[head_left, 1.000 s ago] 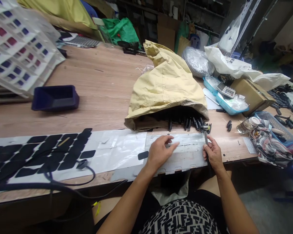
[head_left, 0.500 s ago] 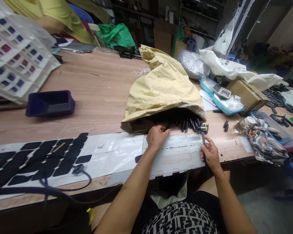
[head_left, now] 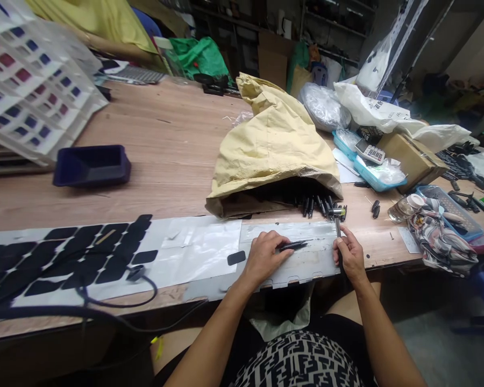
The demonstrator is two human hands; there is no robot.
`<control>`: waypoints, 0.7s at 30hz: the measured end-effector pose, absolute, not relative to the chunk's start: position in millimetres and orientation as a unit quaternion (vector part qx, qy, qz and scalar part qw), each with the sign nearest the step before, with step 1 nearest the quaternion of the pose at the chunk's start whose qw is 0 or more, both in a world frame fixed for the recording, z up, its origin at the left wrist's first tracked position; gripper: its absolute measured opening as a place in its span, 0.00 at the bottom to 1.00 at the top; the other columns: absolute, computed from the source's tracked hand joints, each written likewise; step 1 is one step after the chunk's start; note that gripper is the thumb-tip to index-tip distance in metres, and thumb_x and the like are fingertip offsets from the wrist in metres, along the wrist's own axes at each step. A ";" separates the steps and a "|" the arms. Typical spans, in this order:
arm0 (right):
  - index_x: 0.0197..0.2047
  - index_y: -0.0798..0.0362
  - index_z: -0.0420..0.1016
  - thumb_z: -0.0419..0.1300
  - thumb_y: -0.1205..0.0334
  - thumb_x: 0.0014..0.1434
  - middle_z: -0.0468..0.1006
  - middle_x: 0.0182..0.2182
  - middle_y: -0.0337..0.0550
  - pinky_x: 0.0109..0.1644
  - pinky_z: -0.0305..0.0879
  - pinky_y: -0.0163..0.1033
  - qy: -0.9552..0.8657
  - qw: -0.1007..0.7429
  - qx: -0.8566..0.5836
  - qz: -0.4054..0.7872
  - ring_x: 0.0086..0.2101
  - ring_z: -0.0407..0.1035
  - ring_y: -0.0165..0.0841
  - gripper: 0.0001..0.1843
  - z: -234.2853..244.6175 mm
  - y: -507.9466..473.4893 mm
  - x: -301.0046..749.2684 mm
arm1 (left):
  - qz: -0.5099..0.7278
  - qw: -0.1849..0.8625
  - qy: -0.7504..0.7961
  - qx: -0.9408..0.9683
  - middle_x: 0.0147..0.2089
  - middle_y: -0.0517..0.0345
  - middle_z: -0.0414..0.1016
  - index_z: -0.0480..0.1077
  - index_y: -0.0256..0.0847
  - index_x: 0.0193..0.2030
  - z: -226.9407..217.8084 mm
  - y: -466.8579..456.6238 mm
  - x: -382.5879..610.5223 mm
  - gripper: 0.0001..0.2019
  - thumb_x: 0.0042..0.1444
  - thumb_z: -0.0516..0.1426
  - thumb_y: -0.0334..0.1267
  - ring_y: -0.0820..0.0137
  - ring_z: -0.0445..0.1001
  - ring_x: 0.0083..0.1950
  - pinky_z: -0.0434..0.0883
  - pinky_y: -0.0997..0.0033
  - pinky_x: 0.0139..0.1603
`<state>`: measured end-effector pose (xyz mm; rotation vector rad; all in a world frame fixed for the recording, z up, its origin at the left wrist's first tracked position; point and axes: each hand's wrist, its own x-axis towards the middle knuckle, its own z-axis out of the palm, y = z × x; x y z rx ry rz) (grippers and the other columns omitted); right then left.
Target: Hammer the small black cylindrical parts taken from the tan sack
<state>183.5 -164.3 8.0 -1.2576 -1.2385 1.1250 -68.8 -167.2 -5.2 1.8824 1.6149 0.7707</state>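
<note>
My left hand [head_left: 265, 256] is closed on a slim black pen-like piece [head_left: 296, 245], its thin tip pointing right above the pale board [head_left: 280, 271]. In my right hand [head_left: 350, 255] is a small hammer [head_left: 338, 221], gripped by its handle, with the metal head up near the bag's mouth. Several similar black pieces [head_left: 312, 206] spill out under the edge of a yellow bag [head_left: 278, 145]. A loose black rounded patch [head_left: 236, 258] lies left of my left hand, on the white sheet [head_left: 201, 236].
Rows of black patches [head_left: 84, 242] and a cable [head_left: 145, 306] lie to the left. Behind them stand a dark blue tray [head_left: 92, 166] and a white crate [head_left: 32, 91]. At right are blue baskets [head_left: 381, 180], a jar [head_left: 405, 208] and patterned cloth [head_left: 439, 236]. Another person's yellow sleeve [head_left: 105, 27] shows behind.
My left hand has drawn back from the bag's opening toward me, bringing the black pen-like piece over the board. My right hand keeps the hammer in nearly the same place.
</note>
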 end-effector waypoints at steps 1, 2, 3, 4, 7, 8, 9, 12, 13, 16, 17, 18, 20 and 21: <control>0.64 0.50 0.66 0.59 0.52 0.64 0.70 0.27 0.32 0.17 0.60 0.31 -0.520 0.498 -0.518 0.462 0.17 0.61 0.24 0.27 7.4 -166.0 184.4 | 0.289 0.275 0.600 0.693 0.40 0.59 0.77 0.78 0.47 0.41 -6.5 -166.2 -68.7 0.06 0.56 0.63 0.40 0.60 0.68 0.47 0.63 0.57 0.52; 0.64 0.49 0.67 0.58 0.52 0.66 0.71 0.28 0.33 0.17 0.60 0.31 -0.536 0.491 -0.514 0.455 0.17 0.61 0.24 0.25 7.3 -167.9 185.4 | 0.290 0.283 0.602 0.688 0.40 0.59 0.77 0.78 0.48 0.41 -7.0 -164.9 -68.7 0.06 0.55 0.64 0.39 0.60 0.68 0.47 0.63 0.57 0.52; 0.64 0.49 0.68 0.57 0.53 0.67 0.72 0.29 0.34 0.18 0.61 0.32 -0.560 0.479 -0.510 0.443 0.17 0.62 0.24 0.24 7.7 -170.1 186.2 | 0.291 0.292 0.603 0.683 0.40 0.59 0.77 0.79 0.48 0.40 -7.0 -163.6 -68.8 0.06 0.55 0.64 0.39 0.60 0.69 0.48 0.63 0.57 0.53; 0.64 0.48 0.69 0.57 0.55 0.68 0.73 0.30 0.35 0.20 0.64 0.33 -0.594 0.462 -0.504 0.424 0.19 0.64 0.25 0.23 9.0 -172.3 186.5 | 0.292 0.299 0.604 0.678 0.40 0.60 0.78 0.79 0.48 0.39 -6.5 -162.5 -68.8 0.05 0.54 0.65 0.39 0.60 0.69 0.48 0.63 0.57 0.53; 0.63 0.48 0.72 0.57 0.60 0.68 0.80 0.41 0.45 0.38 0.76 0.41 -0.720 0.393 -0.465 0.333 0.34 0.76 0.34 0.21 17.6 -178.6 183.1 | 0.298 0.311 0.611 0.665 0.40 0.60 0.78 0.79 0.48 0.37 -4.4 -160.8 -68.4 0.05 0.52 0.66 0.38 0.60 0.69 0.49 0.63 0.57 0.54; 0.63 0.48 0.73 0.56 0.62 0.68 0.80 0.47 0.48 0.47 0.75 0.45 -0.757 0.372 -0.443 0.303 0.42 0.77 0.38 0.21 21.4 -180.4 180.4 | 0.298 0.311 0.614 0.661 0.40 0.60 0.78 0.79 0.48 0.37 -4.0 -160.7 -68.1 0.05 0.51 0.66 0.37 0.60 0.69 0.49 0.63 0.57 0.53; 0.63 0.48 0.73 0.56 0.64 0.68 0.79 0.50 0.49 0.53 0.73 0.47 -0.786 0.353 -0.422 0.282 0.48 0.76 0.40 0.21 25.1 -181.9 177.4 | 0.299 0.312 0.617 0.658 0.40 0.61 0.78 0.80 0.49 0.37 -3.8 -160.7 -67.7 0.06 0.51 0.66 0.37 0.60 0.69 0.49 0.63 0.57 0.53; 0.65 0.47 0.70 0.53 0.67 0.69 0.81 0.47 0.48 0.51 0.74 0.45 -0.834 0.310 -0.390 0.238 0.45 0.76 0.38 0.23 34.1 -185.3 168.5 | 0.296 0.312 0.622 0.654 0.39 0.61 0.78 0.80 0.48 0.37 -3.8 -161.0 -66.6 0.06 0.50 0.67 0.36 0.60 0.69 0.48 0.63 0.58 0.53; 0.66 0.47 0.70 0.53 0.67 0.69 0.81 0.44 0.47 0.48 0.75 0.43 -0.842 0.299 -0.390 0.224 0.42 0.76 0.37 0.24 36.0 -186.3 166.4 | 0.296 0.312 0.623 0.654 0.39 0.61 0.78 0.80 0.48 0.36 -3.8 -161.0 -66.3 0.06 0.50 0.67 0.37 0.60 0.69 0.48 0.63 0.58 0.52; 0.66 0.47 0.69 0.52 0.68 0.69 0.79 0.39 0.45 0.41 0.74 0.39 -0.858 0.280 -0.388 0.186 0.36 0.74 0.35 0.24 39.3 -189.1 163.3 | 0.294 0.306 0.623 0.658 0.38 0.60 0.77 0.79 0.46 0.35 -3.2 -160.9 -65.9 0.05 0.50 0.67 0.37 0.61 0.69 0.47 0.64 0.59 0.52; 0.66 0.47 0.68 0.52 0.68 0.70 0.79 0.38 0.45 0.40 0.73 0.38 -0.862 0.276 -0.385 0.178 0.35 0.74 0.34 0.24 39.6 -190.0 163.1 | 0.293 0.304 0.623 0.659 0.37 0.60 0.77 0.79 0.46 0.35 -2.9 -160.8 -65.9 0.05 0.50 0.67 0.38 0.61 0.69 0.46 0.64 0.59 0.51; 0.67 0.47 0.68 0.52 0.69 0.70 0.78 0.38 0.44 0.40 0.73 0.37 -0.867 0.271 -0.382 0.170 0.35 0.73 0.34 0.24 39.7 -190.8 163.0 | 0.292 0.301 0.624 0.659 0.37 0.60 0.77 0.79 0.46 0.34 -2.4 -160.8 -65.9 0.05 0.50 0.67 0.38 0.61 0.69 0.46 0.64 0.59 0.51; 0.66 0.48 0.69 0.52 0.70 0.69 0.78 0.37 0.44 0.38 0.71 0.35 -0.875 0.254 -0.382 0.153 0.33 0.73 0.33 0.25 39.2 -192.0 162.9 | 0.290 0.298 0.624 0.661 0.37 0.60 0.77 0.79 0.47 0.34 -1.2 -161.0 -66.1 0.03 0.50 0.66 0.38 0.61 0.69 0.46 0.64 0.59 0.51; 0.66 0.47 0.69 0.52 0.70 0.68 0.77 0.36 0.43 0.36 0.71 0.34 -0.878 0.244 -0.384 0.147 0.32 0.72 0.32 0.25 39.0 -192.4 162.9 | 0.290 0.297 0.623 0.663 0.37 0.60 0.77 0.79 0.47 0.33 -0.6 -161.2 -66.1 0.03 0.50 0.66 0.38 0.61 0.69 0.46 0.64 0.59 0.51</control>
